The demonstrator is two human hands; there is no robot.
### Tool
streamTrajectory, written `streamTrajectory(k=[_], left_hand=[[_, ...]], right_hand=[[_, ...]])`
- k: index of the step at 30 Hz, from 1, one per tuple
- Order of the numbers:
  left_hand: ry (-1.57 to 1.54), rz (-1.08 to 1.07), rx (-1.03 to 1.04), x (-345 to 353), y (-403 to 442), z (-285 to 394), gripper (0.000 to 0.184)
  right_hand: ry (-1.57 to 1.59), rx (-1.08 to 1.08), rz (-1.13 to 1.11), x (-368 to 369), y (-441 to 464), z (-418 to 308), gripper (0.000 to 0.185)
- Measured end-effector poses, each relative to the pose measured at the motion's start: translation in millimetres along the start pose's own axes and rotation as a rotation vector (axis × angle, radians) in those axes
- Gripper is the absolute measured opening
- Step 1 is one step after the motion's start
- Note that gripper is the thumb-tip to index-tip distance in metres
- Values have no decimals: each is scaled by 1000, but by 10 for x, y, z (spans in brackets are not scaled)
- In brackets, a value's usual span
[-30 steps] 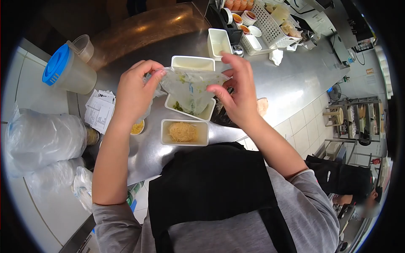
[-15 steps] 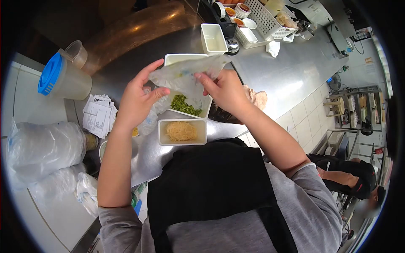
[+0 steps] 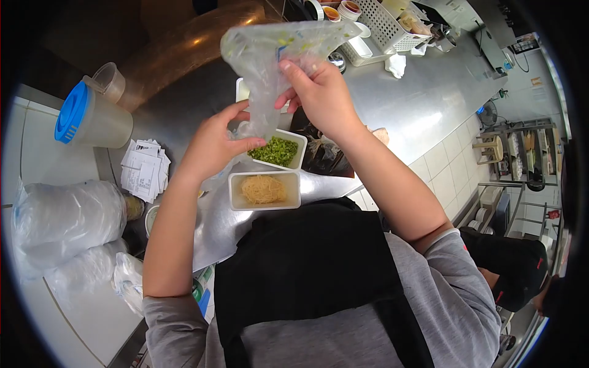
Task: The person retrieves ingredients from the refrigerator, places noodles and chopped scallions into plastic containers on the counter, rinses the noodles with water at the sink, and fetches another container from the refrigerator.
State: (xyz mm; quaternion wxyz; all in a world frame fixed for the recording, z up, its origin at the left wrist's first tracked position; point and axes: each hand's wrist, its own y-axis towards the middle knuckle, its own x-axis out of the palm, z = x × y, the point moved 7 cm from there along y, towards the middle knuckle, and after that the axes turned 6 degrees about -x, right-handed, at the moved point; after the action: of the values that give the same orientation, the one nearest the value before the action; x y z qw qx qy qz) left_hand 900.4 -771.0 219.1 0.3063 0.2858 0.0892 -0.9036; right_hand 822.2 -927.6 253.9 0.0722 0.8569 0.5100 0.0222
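Observation:
A clear plastic bag [image 3: 264, 76] with green bits stuck inside hangs upended over a white container [image 3: 300, 145] of chopped greens [image 3: 276, 151]. My right hand [image 3: 319, 92] is closed on the bag's upper middle, thumb on the near side. Lower down, my left hand [image 3: 215, 144] curls its thumb and fingers round the bag's narrow hanging end, just left of the greens. Nearer my apron stands another white container [image 3: 235, 199] with a nest of fine yellowish strands [image 3: 264, 189].
Left are a blue-lidded tub [image 3: 101, 119], paper slips [image 3: 146, 168] and plastic-wrapped bundles [image 3: 70, 214]. A dark plastic-covered item [image 3: 325, 156] lies right of the greens. A white basket [image 3: 389, 30] and small cups stand at the back. Another person [image 3: 512, 264] is at far right.
My right hand has lifted the bag upward, turning it from lying flat to hanging upright. My left hand has moved in and closed on its lower end. The pile of greens looks fuller.

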Motion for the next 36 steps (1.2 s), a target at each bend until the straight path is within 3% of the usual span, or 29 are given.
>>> streamTrajectory(k=[3, 5, 6, 8, 10, 12, 14, 16, 18, 19, 22, 24, 26, 27, 30, 33, 36], left_hand=[[-14, -127, -96, 106, 61, -114, 47], [-302, -103, -154, 145, 113, -244, 44], [-303, -103, -157, 164, 130, -213, 44], [-722, 71, -72, 123, 189, -79, 28], [-736, 181, -66, 114, 263, 45, 22], [-943, 315, -22, 79, 319, 113, 21], [-924, 366, 15, 49, 366, 155, 17], [-822, 438, 46, -71, 367, 113, 13], [-803, 437, 19, -171, 290, 80, 13], [-798, 507, 9, -265, 212, 85, 10], [-827, 640, -72, -545, -92, 31, 10], [-865, 696, -145, -700, -377, -71, 14], [-783, 554, -205, -757, -634, -122, 19], [-781, 551, -205, -778, -783, -159, 19], [-233, 172, -338, -524, -1111, -253, 17], [160, -190, -538, -127, -1394, -529, 36], [345, -223, -574, 230, -1538, -742, 49]], right_hand=[[159, 15, 63, -104, 93, 71, 22], [278, 41, 102, -134, 125, 190, 20], [360, 48, 191, -163, 132, 255, 20], [441, 53, 279, -143, 122, 350, 20], [477, 57, 306, -28, 69, 431, 20], [428, 26, 265, 114, -27, 441, 18], [-485, -259, -55, 374, -164, 146, 23], [-498, -347, -55, 443, -237, -6, 24], [-369, -359, -353, 539, -305, -151, 24], [-303, -316, -395, 502, -347, -153, 25], [-462, -377, -289, 244, -403, 100, 32], [-629, -309, -302, 38, -436, 461, 32], [-1029, -259, -485, -27, -552, 940, 27], [-1027, -258, -481, -51, -573, 1014, 27], [-883, -166, -415, -94, -571, 1100, 21], [-817, -335, -332, -46, -574, 951, 15], [-871, -371, -400, 64, -562, 999, 13]])
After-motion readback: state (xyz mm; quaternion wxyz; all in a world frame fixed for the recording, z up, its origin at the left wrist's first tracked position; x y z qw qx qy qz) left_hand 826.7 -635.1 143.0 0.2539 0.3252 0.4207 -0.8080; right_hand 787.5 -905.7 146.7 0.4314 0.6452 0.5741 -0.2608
